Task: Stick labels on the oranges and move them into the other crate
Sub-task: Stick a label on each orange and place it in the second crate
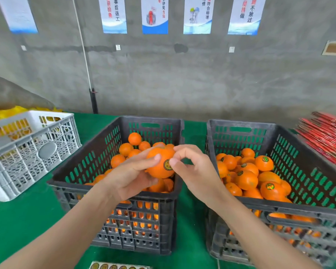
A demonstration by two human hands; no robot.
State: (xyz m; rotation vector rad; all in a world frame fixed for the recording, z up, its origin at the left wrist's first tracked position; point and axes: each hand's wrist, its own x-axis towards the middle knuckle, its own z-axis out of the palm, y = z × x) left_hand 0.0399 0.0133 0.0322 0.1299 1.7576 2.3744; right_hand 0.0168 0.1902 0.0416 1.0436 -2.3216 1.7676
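Label sheet (120, 266) at near tabletop (17, 220) edge. Left hand (132, 175) grips orange (157, 162) over left crate (113, 189); right hand (194, 169) pinches same orange, thumb on its label (168, 165). Labelled oranges (264, 163) in right crate (279, 208).

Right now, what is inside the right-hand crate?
Oranges, several with round labels facing up, piled in the crate. Lower layers show only through the side slots; whether they carry labels cannot be seen.
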